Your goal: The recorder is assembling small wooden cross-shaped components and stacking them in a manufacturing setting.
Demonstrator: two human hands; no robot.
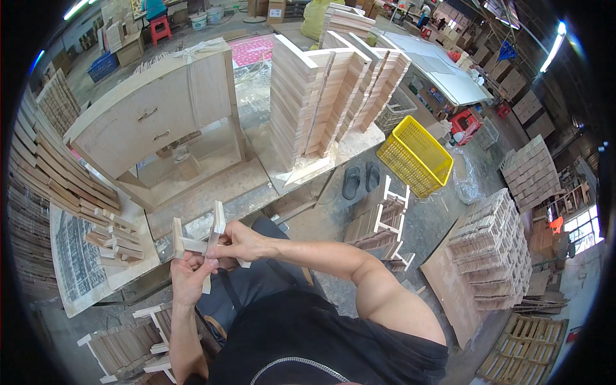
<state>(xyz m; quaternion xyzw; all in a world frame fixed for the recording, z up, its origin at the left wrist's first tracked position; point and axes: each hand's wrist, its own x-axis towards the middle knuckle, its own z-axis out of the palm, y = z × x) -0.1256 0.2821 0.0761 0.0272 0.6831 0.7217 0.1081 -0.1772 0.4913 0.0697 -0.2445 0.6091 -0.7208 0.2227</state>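
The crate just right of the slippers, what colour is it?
The crate is bright yellow, seen best in the head view.

No lettering or number can be read. A brown cardboard box (276, 11) at the far top edge carries small printed marks, too tiny to make out; pale streaks cover a dark, flat rectangular panel (80, 256) at the left, and whether they are writing cannot be told.
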